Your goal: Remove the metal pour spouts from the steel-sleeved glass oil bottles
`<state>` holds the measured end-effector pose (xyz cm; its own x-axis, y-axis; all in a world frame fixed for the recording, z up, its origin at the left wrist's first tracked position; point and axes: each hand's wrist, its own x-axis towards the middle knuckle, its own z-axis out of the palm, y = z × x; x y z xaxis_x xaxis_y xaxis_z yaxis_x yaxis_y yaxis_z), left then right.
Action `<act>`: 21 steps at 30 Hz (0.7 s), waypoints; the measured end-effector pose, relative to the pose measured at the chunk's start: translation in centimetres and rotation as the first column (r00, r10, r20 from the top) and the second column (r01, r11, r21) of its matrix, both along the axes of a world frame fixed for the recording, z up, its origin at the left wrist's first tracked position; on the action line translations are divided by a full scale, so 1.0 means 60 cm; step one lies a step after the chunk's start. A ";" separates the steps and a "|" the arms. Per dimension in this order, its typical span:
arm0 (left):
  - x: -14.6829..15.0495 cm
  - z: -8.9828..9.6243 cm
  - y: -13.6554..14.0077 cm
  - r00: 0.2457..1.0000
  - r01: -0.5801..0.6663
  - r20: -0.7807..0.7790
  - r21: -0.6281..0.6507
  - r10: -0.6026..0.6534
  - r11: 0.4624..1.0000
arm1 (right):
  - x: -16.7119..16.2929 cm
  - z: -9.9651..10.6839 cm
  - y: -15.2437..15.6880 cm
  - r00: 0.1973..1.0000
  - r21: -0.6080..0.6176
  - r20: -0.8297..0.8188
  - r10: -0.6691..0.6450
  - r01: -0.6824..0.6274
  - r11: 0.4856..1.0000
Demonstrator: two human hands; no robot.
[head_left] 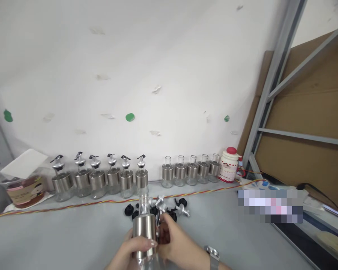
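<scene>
Brushed steel banded the glass bottle (144, 229), which stood upright in the lower centre of the frame within the grip of the left hand (131, 248). That grip was closed about the band, thumb laid across its front. The right hand (176, 240) was just to the right of the bottle, fingers curled inward near a dark, slim part; whether its grip had hold of that part could not be told. The forearms entered from the bottom edge, the right one slanting up and leftward, a watch (212, 254) at its wrist.

Loose black and silver pourers (183, 210) lay on the grey desk (81, 240) beyond the hands. At centre left, six bottles (97, 180) had pourers seated in their necks; right of centre, five bottles (180, 172) stood open-necked. Beside these was a cream jar (228, 168) with its red lid on. A labelled tub (26, 194) at far left showed reddish-brown contents.
</scene>
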<state>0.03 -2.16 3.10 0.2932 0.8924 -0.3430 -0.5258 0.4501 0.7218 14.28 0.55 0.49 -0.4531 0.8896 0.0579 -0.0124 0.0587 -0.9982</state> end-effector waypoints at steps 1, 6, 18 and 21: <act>0.001 0.004 0.000 0.999 -0.029 -0.021 -0.014 0.028 0.999 | 0.000 -0.002 0.001 1.000 0.002 0.008 -0.003 0.003 1.000; 0.005 0.014 0.003 0.990 -0.133 -0.055 -0.048 0.130 0.990 | 0.006 -0.002 0.011 1.000 -0.053 -0.013 0.014 -0.015 0.998; -0.001 -0.020 0.021 0.983 -0.161 -0.095 -0.053 0.156 0.986 | 0.031 0.021 0.044 0.949 -0.028 0.012 -0.315 0.315 0.949; 0.000 -0.030 0.020 0.983 -0.085 -0.155 0.057 0.093 0.995 | 0.027 0.040 0.033 0.957 -0.042 -0.033 -0.287 0.286 0.957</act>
